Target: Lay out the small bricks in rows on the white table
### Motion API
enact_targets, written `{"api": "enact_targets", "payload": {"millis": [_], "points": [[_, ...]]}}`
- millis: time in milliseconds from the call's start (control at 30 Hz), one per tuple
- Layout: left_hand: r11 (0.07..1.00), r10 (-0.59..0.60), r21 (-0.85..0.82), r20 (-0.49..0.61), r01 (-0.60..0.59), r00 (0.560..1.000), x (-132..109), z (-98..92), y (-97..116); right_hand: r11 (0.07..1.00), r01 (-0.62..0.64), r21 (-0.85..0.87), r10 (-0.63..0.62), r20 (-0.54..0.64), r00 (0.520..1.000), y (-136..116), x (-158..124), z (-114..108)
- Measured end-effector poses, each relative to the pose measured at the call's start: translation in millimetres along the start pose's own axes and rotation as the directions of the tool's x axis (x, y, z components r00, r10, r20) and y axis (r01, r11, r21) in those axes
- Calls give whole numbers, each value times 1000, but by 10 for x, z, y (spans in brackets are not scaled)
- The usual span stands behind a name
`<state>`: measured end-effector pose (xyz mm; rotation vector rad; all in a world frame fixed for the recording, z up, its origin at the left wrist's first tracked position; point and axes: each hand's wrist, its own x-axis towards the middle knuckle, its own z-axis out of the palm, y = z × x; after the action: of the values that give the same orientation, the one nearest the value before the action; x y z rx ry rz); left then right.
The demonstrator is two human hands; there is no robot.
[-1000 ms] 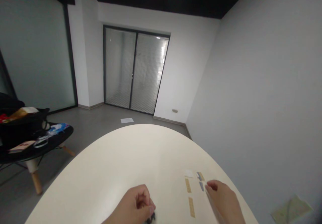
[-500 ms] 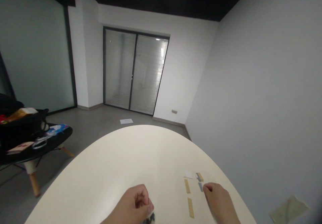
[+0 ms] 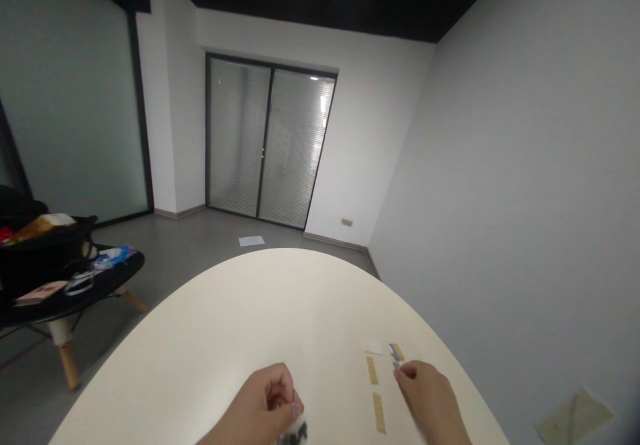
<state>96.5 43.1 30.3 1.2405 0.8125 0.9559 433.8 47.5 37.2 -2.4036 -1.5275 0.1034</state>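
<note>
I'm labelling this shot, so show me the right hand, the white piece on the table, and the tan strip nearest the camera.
Right hand (image 3: 430, 394): head view, back of the hand.
White piece (image 3: 373, 347): head view, middle of its surface.
Nearest tan strip (image 3: 379, 414): head view, middle of its length.

The slip (image 3: 374, 347), white and thin, lies flat. The far strip (image 3: 373, 370), tan and narrow, lies just nearer the wearer than the slip, lengthwise away from it. The near strip (image 3: 379, 413), also tan, lies beyond that, roughly in line, farther from the slip. Just right of the slip is the two-tone piece (image 3: 397, 352), tan and blue-grey, slanted. The blue piece (image 3: 397, 366), right and nearer than the slip, is mostly covered. The patterned piece (image 3: 296, 434), dark on pale, is held well left, partly hidden.
</note>
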Motion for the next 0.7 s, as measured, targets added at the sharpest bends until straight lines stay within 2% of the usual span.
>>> {"api": "enact_targets", "payload": {"millis": [233, 433, 700], "points": [[999, -2, 55, -34, 4, 999, -6, 4, 33, 1000, -8, 6, 8, -3, 1000, 7, 0, -7], [999, 8, 43, -34, -6, 999, 2, -11, 4, 1000, -8, 10, 8, -84, 996, 115, 66, 122], [998, 8, 64, -15, -7, 1000, 23, -38, -28, 998, -65, 0, 65, -75, 995, 101, 67, 111]]}}
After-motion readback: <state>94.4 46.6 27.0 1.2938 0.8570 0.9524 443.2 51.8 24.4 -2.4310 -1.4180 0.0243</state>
